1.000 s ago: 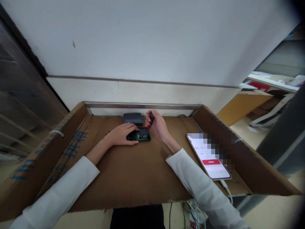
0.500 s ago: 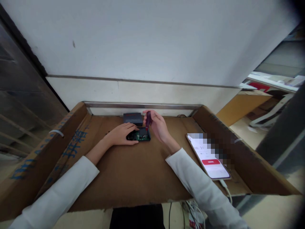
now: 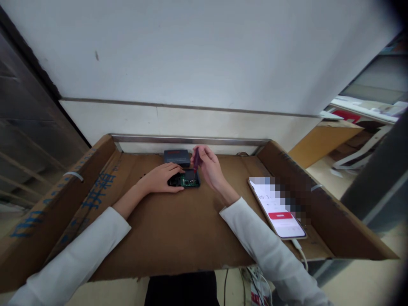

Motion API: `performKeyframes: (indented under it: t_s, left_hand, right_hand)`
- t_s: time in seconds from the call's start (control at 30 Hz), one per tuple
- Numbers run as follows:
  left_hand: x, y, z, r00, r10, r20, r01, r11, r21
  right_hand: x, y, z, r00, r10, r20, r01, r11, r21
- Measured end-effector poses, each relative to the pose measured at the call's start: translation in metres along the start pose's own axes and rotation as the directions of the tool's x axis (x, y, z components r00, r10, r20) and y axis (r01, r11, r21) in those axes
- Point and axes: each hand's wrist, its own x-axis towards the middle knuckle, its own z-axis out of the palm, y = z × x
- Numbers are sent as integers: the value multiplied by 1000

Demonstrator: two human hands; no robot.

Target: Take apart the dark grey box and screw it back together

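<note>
A small open black device (image 3: 188,179) with a green circuit board inside lies near the far middle of the cardboard-covered table (image 3: 178,229). My left hand (image 3: 162,178) lies on the device's left end, fingers curled over it. My right hand (image 3: 208,166) pinches a small dark red-handled screwdriver (image 3: 196,160), held nearly upright with its tip down on the device's right part. Just behind the device sits a dark grey cover (image 3: 176,157) with a red label.
A phone (image 3: 278,209) with a lit white screen and a red button leans on the right cardboard flap, a white cable running from its lower end. Raised cardboard flaps (image 3: 79,187) border the table left and right. A white wall stands behind.
The screwdriver has shifted from leaning right to nearly upright, and my right hand's fingers have moved slightly left over the device. My left hand has stayed put.
</note>
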Motion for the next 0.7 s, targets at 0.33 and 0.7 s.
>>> performKeyframes:
  t_s: [0.33,0.7]
  left_hand:
    - [0,0,0,1000,6,8,-6,1000,9]
    - [0,0,0,1000,17,-4,-17,1000,26]
  right_hand:
    - [1,2,5,998,-16,-68,22,996,82]
    - [2,4,0,993,-64,-101,61,998,-28]
